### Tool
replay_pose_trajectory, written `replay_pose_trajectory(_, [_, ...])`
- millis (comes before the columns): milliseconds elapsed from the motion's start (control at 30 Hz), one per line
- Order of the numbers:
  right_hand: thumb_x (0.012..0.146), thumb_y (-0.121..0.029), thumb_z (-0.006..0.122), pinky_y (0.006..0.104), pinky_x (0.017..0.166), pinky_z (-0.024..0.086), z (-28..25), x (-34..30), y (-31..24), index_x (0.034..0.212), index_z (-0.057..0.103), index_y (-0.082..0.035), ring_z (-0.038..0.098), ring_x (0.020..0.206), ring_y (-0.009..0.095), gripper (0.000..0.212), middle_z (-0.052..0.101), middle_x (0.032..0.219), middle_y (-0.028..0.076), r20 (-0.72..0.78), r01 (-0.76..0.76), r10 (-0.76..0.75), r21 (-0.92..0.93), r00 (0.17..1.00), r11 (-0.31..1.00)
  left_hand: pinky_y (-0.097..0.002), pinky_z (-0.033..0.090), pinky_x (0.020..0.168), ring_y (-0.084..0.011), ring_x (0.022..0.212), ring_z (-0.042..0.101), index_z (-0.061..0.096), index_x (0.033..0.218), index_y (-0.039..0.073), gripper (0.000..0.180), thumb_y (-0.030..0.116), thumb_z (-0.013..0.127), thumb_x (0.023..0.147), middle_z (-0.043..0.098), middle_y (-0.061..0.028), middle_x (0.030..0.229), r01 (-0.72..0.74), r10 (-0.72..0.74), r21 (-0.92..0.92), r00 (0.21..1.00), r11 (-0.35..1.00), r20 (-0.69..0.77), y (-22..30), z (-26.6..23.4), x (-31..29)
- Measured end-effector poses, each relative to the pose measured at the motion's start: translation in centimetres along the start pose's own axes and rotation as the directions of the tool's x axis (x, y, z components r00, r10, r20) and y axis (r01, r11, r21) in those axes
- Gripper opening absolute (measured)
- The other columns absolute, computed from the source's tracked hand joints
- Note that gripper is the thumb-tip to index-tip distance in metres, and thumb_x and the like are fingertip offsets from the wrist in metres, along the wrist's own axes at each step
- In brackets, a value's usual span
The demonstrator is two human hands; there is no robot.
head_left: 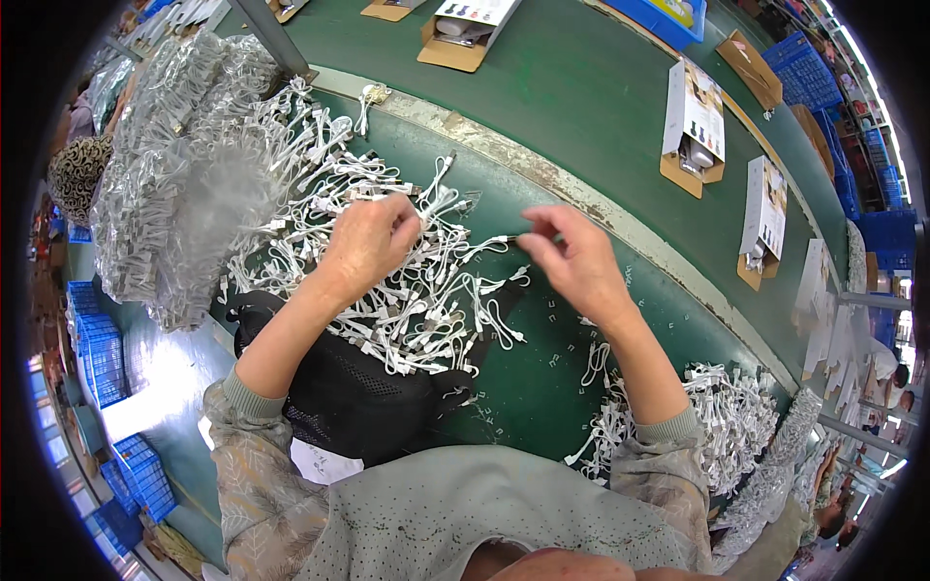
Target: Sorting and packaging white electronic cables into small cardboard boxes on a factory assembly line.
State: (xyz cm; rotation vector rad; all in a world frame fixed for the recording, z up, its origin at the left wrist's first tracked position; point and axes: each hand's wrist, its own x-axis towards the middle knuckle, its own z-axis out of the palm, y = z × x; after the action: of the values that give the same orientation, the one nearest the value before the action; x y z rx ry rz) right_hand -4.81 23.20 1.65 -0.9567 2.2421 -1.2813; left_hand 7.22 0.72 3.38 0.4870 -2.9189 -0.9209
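A loose pile of short white USB cables [426, 300] covers the green worktop in front of me. Over its upper middle is my left hand [373, 237], fingers curled in a pinch; whatever they hold is hidden. My right hand [573, 259] is at the pile's right edge, thumb and bent forefinger closed at the end of one white USB cable [489, 244]. That cable trails left toward the heap. Small clear bits [554, 329] are scattered on the worktop below my right hand.
Clear bags of cables [184, 194] are heaped at left. A black mesh bag [358, 387] lies near my left forearm, and bundled cables [731, 416] sit at lower right. Beyond a worn ledge [513, 150], open boxes [693, 126] stand on a green belt [572, 87].
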Motion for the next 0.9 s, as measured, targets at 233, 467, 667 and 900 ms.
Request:
replay_pose_trajectory(233, [0.071,-0.023,0.070,0.0411,0.082,0.044,3.5,-2.0,-1.3,0.110,0.052,0.000,0.051,0.095,0.033,0.048,0.053,0.100,0.016,0.242,0.320,-0.243,-0.360,0.939,0.876,-0.0324,0.047,0.055,-0.0232,0.055,0.060,0.060,0.079,-0.002,0.016,0.014,0.058,0.081,0.061,-0.0132,0.063,-0.026,0.026,-0.004,1.000,1.000,-0.001,0.7,0.0,0.3])
replay_pose_trajectory(467, [0.071,-0.011,0.062,0.0361,0.069,0.048,0.6,0.1,1.5,0.090,0.059,-0.001,0.060,0.073,0.027,0.022,0.062,0.079,0.012,0.204,-0.002,0.070,-0.312,0.976,0.950,-0.0424,0.048,0.063,-0.0356,0.067,0.061,0.062,0.072,-0.001,0.020,0.019,0.058,0.077,0.063,-0.0182,0.069,-0.096,0.094,-0.011,0.986,0.995,-0.141,1.6,0.9,7.5])
replay_pose_trajectory(667, [0.079,-0.010,0.066,0.0229,0.062,0.050,-2.1,3.4,4.7,0.085,0.057,-0.006,0.060,0.068,0.010,0.011,0.063,0.080,0.003,0.339,-0.417,0.245,0.687,0.908,0.596,-0.0450,0.049,0.072,-0.0370,0.074,0.062,0.065,0.073,0.000,0.018,0.016,0.059,0.074,0.063,-0.0200,0.074,-0.053,0.063,0.065,0.984,0.996,-0.167,3.8,5.3,18.9])
replay_pose_trajectory(900, [0.084,-0.010,0.062,0.0192,0.062,0.052,-2.2,4.2,6.4,0.094,0.053,-0.003,0.062,0.073,0.011,0.015,0.065,0.094,0.012,0.185,-0.296,0.302,0.876,0.935,0.380,-0.0432,0.047,0.082,-0.0391,0.092,0.059,0.060,0.101,-0.004,0.031,0.014,0.061,0.075,0.062,-0.0244,0.096,-0.363,0.333,-0.193,0.927,0.911,-0.173,5.5,8.8,19.8])
